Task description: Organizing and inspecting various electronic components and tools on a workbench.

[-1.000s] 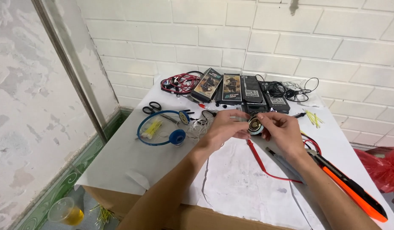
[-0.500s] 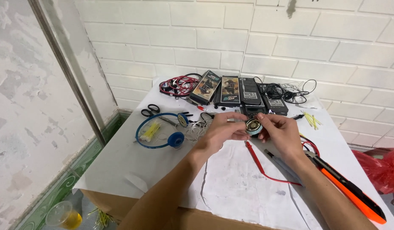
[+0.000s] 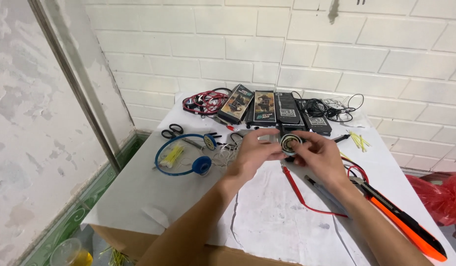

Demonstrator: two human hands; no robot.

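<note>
Both my hands meet over the middle of a white-covered table (image 3: 139,197). Between them is a small round speaker part (image 3: 291,144), black-rimmed with a pale ring and dark centre. My left hand (image 3: 252,153) pinches its left side. My right hand (image 3: 319,153) cups it from the right and below. A red probe lead (image 3: 299,194) runs across the paper under my right wrist. A blue headband headphone (image 3: 186,156) lies just left of my left hand, with thin white wires beside it.
Several flat boxes (image 3: 265,106) line the back by the white brick wall, with red cable coils (image 3: 204,102) left and black cables (image 3: 329,108) right. Black scissors (image 3: 172,131), yellow ties (image 3: 358,140), an orange-black tool (image 3: 410,227) and a red bag (image 3: 442,197) surround.
My hands and the round part stay together. The view has shifted slightly; the hands sit a little higher and more left in it.
</note>
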